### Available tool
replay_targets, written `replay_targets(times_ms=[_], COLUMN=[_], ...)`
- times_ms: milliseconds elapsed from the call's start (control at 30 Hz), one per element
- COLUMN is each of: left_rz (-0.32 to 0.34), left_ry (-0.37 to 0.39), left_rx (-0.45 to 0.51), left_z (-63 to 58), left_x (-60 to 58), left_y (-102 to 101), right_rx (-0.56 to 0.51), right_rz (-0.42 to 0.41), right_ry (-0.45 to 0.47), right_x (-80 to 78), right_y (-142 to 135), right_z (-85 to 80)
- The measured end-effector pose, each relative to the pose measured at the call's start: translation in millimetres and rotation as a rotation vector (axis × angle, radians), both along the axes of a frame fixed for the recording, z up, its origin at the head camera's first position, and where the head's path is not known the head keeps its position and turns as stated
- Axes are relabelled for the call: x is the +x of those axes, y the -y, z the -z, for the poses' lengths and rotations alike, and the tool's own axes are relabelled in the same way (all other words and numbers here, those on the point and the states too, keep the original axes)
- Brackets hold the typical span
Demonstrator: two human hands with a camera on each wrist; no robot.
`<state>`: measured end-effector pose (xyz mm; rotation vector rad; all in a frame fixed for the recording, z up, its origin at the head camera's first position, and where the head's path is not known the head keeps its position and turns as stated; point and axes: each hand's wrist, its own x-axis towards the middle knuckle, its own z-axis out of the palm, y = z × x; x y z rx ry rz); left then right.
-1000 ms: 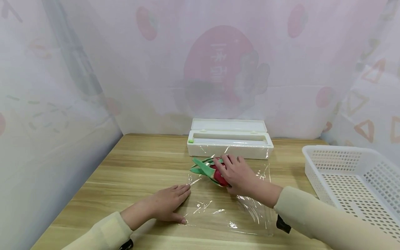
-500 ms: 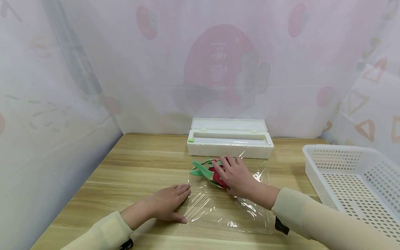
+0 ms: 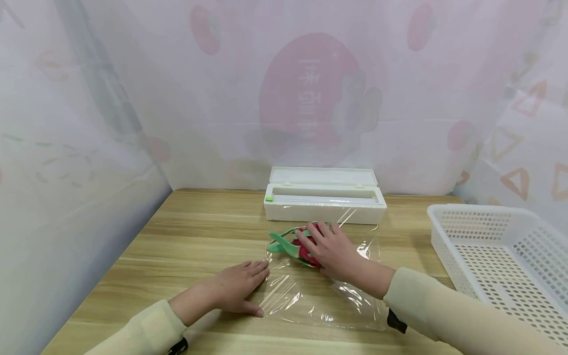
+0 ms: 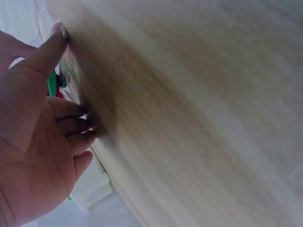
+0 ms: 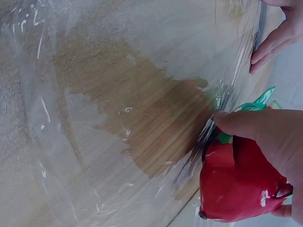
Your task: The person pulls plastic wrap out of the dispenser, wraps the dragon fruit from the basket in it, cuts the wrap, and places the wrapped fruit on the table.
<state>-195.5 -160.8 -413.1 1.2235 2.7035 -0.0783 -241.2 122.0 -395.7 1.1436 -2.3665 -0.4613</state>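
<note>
My right hand (image 3: 335,251) grips a red dragon fruit (image 3: 307,254) with long green leaf tips, apparently a model one, lying on a sheet of clear cling film (image 3: 319,305). In the right wrist view the thumb lies along the dragon fruit (image 5: 236,184), its tip at the creased film. My left hand (image 3: 237,288) rests on the film's left edge with fingers extended and thumb spread. From the left wrist, that hand (image 4: 42,123) shows its fingertips against the wooden table. My right palm hides part of the fruit.
Behind the fruit stands a white cling film dispenser (image 3: 326,212), its lid up and film running out over its front. A white perforated basket (image 3: 457,261) sits at the right on the wooden table (image 3: 177,236). Printed cloth (image 3: 222,123) hangs around the back and sides.
My right hand and the dragon fruit have shifted slightly left and nearer. Creases in the film have changed, with more streaks beside my left hand, which stays in place.
</note>
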Motion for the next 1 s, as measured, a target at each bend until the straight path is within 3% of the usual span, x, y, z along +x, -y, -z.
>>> replay_targets(times_ms=[467,1000], left_rz=[-0.003,0.002], left_ry=[-0.009,-0.003], left_rx=[-0.013,-0.015], left_z=[1.5,0.7], left_x=[-1.2,-1.6], left_y=[0.2,0.3], right_rx=[0.063,0.038], right_rz=[-0.011,-0.05], right_ry=[-0.14,-0.134], right_x=[5.4,10.9], right_y=[1.1,0.2], right_z=[4.4,6.3])
